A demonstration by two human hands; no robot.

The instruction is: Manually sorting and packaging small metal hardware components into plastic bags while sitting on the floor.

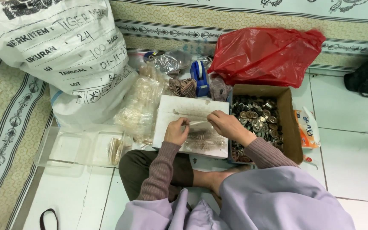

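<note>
I sit on a tiled floor with a flat white box lid [179,111] in front of my knees. My left hand [176,131] and my right hand [226,125] meet over it and pinch a small clear plastic sleeve [199,123] between their fingertips. Below the hands, several small brownish metal pieces [201,138] lie on the lid. A cardboard box [291,123] full of round metal pieces [258,117] stands right of my right hand.
A large printed white sack [64,51] stands at the back left, a red plastic bag [265,53] at the back right. A blue tape dispenser [199,77], a heap of clear sleeves [143,102] and a clear two-part tray [77,147] lie around.
</note>
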